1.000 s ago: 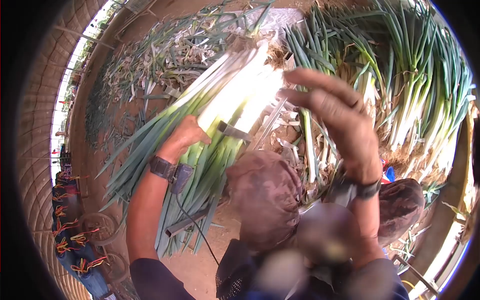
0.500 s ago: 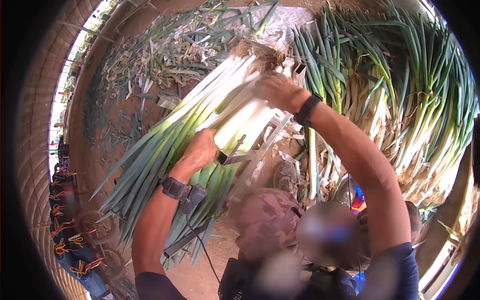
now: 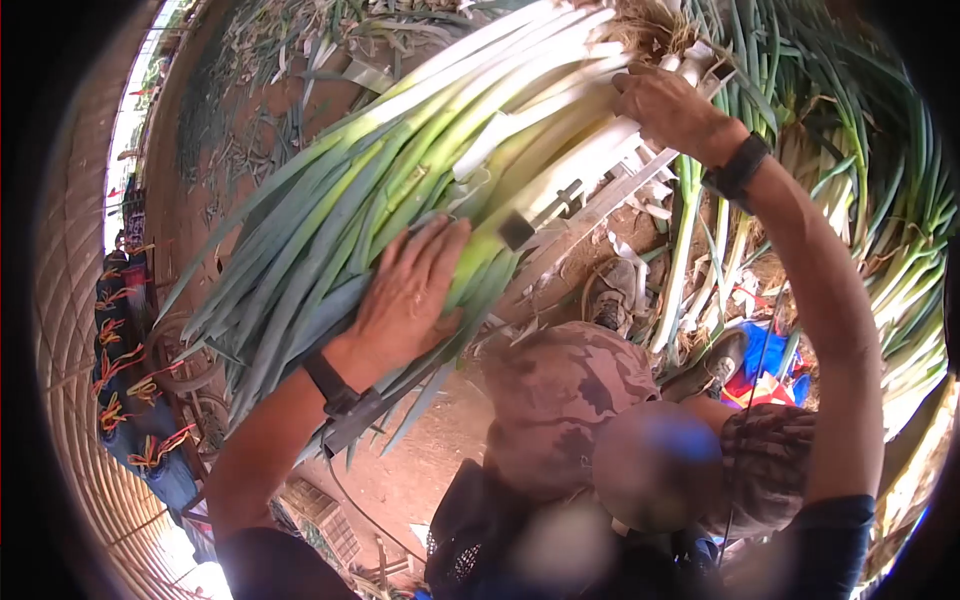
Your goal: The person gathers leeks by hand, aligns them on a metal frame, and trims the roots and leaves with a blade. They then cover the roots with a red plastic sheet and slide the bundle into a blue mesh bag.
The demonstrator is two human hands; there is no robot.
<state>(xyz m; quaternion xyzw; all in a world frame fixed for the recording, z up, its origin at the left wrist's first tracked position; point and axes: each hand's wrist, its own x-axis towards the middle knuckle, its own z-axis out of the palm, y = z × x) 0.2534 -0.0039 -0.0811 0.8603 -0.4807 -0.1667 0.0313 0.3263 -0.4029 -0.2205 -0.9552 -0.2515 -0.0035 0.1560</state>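
A large bundle of leeks (image 3: 400,170) lies slantwise on a metal rack (image 3: 600,207), white stems and roots toward the upper right, green leaves toward the lower left. My left hand (image 3: 405,290) rests on the green leaves, its fingers stretched out and lying flat. Near the root end, my right hand (image 3: 672,112) has its fingers curled around the white stem of a leek at the near side of the bundle; the fingertips are partly hidden. Each wrist wears a dark band.
More leeks (image 3: 890,200) stand heaped on the right. Leaf trimmings (image 3: 250,140) litter the ground beyond the rack. My shoe (image 3: 613,290) and camouflage-clad knee (image 3: 570,400) are close below the rack. A blue and red bag (image 3: 765,370) lies at lower right; a crate (image 3: 322,520) sits lower left.
The view has shifted, putting the bundle higher. My left hand has gone from curled at the bundle's near side to flat on the leaves. My right hand stays near the root end.
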